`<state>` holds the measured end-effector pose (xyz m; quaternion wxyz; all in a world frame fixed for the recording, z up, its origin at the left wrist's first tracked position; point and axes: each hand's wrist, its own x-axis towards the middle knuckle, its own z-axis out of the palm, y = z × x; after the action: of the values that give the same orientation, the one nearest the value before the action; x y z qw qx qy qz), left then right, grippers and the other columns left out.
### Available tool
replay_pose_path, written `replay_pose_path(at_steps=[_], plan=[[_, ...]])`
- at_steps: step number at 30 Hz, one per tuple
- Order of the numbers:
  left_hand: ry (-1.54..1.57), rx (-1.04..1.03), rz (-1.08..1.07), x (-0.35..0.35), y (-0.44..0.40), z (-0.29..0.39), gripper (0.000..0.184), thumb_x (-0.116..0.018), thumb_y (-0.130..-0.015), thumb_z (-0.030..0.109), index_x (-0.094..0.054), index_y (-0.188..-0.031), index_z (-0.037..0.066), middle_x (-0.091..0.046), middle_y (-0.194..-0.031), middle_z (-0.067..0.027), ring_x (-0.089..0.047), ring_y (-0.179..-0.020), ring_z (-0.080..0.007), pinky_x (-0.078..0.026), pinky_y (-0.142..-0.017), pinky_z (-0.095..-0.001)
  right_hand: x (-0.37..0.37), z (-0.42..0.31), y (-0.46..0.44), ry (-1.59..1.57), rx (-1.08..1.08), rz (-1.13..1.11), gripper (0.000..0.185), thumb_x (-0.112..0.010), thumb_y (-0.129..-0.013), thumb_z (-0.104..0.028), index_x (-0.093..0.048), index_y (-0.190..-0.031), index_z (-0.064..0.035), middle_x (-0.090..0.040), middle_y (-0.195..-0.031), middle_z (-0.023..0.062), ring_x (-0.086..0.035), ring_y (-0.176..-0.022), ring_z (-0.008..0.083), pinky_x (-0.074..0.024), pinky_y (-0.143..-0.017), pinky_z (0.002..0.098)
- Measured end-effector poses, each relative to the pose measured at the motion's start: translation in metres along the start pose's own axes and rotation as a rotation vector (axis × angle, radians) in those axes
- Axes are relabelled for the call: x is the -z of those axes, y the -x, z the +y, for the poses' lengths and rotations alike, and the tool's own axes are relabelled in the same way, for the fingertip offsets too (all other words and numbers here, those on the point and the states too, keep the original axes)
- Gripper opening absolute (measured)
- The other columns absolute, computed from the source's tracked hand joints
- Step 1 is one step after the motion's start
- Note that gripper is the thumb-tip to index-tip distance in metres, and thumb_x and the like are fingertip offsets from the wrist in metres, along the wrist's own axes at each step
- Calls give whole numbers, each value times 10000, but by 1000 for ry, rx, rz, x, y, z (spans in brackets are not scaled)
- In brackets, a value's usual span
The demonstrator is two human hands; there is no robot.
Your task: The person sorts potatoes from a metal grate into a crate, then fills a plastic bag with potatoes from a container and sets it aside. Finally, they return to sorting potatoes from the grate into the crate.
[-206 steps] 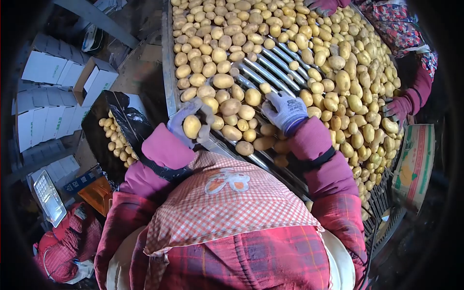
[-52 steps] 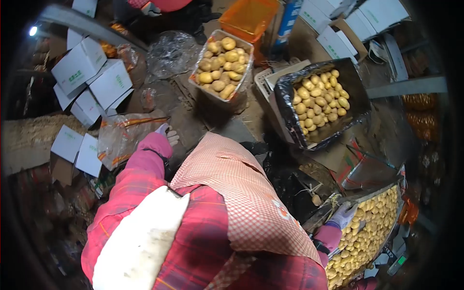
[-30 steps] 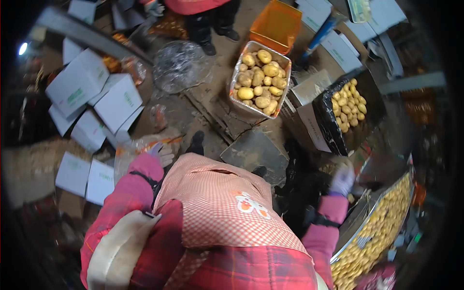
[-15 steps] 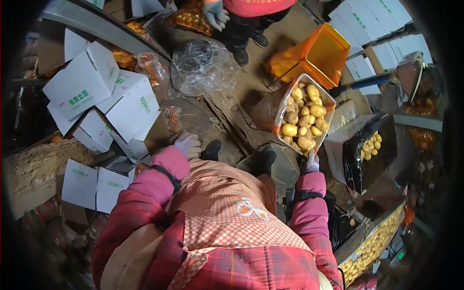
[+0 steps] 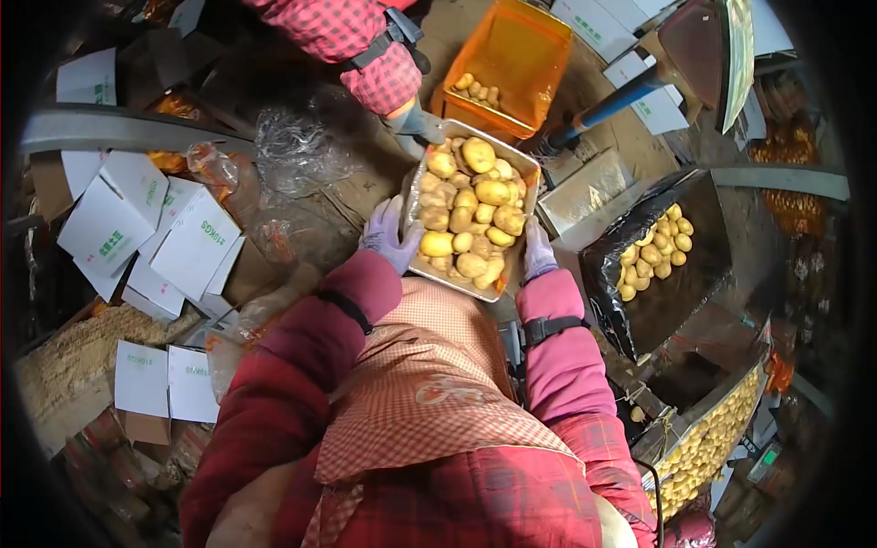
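A rectangular metal tray (image 5: 455, 286), heaped with potatoes (image 5: 493, 192), is in front of my apron. My left hand (image 5: 388, 236), in a pale purple glove, grips its left side with the thumb at the rim. On the opposite side my right hand (image 5: 537, 251), gloved alike, is closed against the tray's edge; its fingertips are partly hidden. A co-worker's gloved hand (image 5: 416, 123) touches the far left corner of the tray. Just beyond stands an orange crate (image 5: 548, 64) with several potatoes at its bottom.
To the right is a carton lined with black plastic (image 5: 607, 283), holding potatoes. A large potato bin (image 5: 713, 447) sits at lower right. White cardboard boxes (image 5: 110, 228) pile up at left beside a metal rail (image 5: 137, 128). Crumpled clear plastic (image 5: 297, 146) lies on the floor.
The tray has come left and closer to my body. My left hand has moved up and right onto it. A co-worker's arm has reached in, and the orange crate now shows potatoes inside.
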<state>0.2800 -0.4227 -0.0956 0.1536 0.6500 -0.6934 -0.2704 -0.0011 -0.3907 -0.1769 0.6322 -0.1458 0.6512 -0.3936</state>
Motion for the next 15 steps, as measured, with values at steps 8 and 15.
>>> replay_pose_path(at_steps=[8, 15], plan=[[-51, -558, -12, 6, -28, 48, 487, -600, -754, 181, -467, -1199, 36, -495, -1178, -198, -503, -1047, -396, -421, -865, -489, -37, -103, 7, -418, -338, 83, 592, -280, -944, -508, -468, -1293, -68, -534, -1252, 137, -552, -1075, 283, -442, -929, 367], [-93, -904, 127, -36, -138, 100, 409, -590, -773, 214, -548, -1127, 13, -582, -1076, -186, -535, -1034, -375, -421, -881, -481, 12, -1, -97, -44, 120, -140, 526, -381, -943, -459, -533, -1201, -27, -589, -1079, 121, -548, -975, 237, -436, -844, 339]])
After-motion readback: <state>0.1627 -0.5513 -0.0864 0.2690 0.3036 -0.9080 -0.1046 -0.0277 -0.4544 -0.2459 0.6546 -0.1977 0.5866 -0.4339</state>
